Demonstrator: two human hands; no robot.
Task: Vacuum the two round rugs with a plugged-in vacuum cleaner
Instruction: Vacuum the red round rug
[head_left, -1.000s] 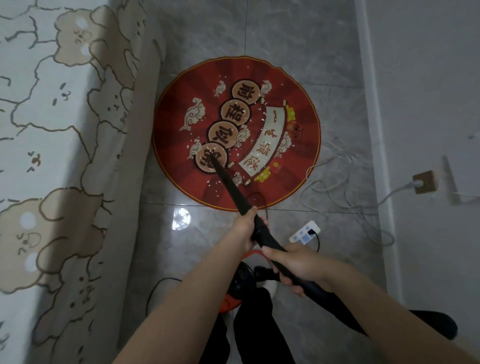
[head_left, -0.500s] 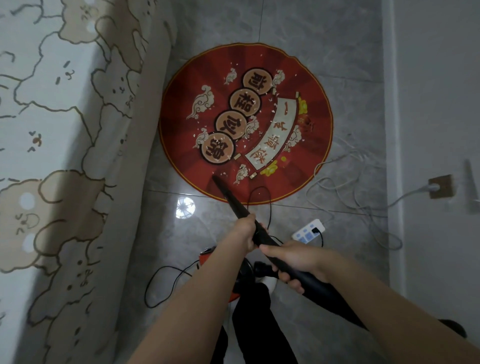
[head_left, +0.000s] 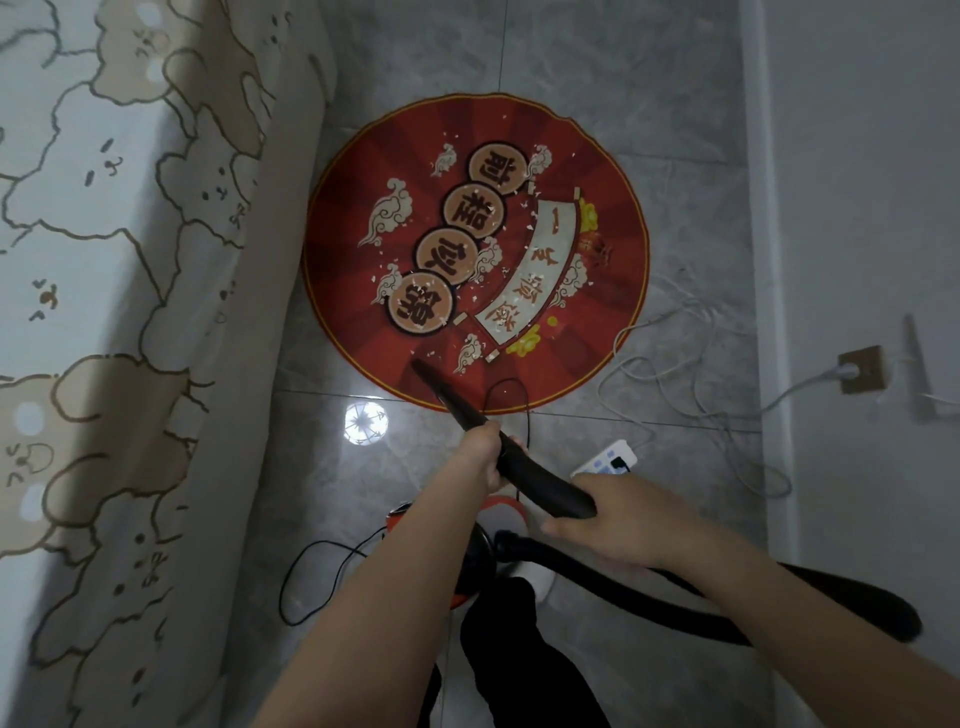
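A round red rug (head_left: 353, 218) with gold characters and a white scroll lies on the grey tile floor, dotted with small white scraps. The black vacuum nozzle (head_left: 447, 392) points at the rug's near edge. My left hand (head_left: 485, 454) grips the nozzle tube near its front. My right hand (head_left: 618, 519) holds the tube farther back, where the black hose (head_left: 649, 582) bends off to the right. The orange vacuum body (head_left: 467, 551) sits below my arms, partly hidden. Only one rug is in view.
A bed with a bear-print cover (head_left: 104, 312) fills the left side. A white power strip (head_left: 605, 460) lies right of my hands, with white cables (head_left: 701, 374) running to a wall socket (head_left: 860, 369). A thin black cord (head_left: 311, 582) loops on the floor.
The nozzle tip has pulled back from the lowest gold circle on the rug to the rug's near edge. Both hands kept hold of the tube.
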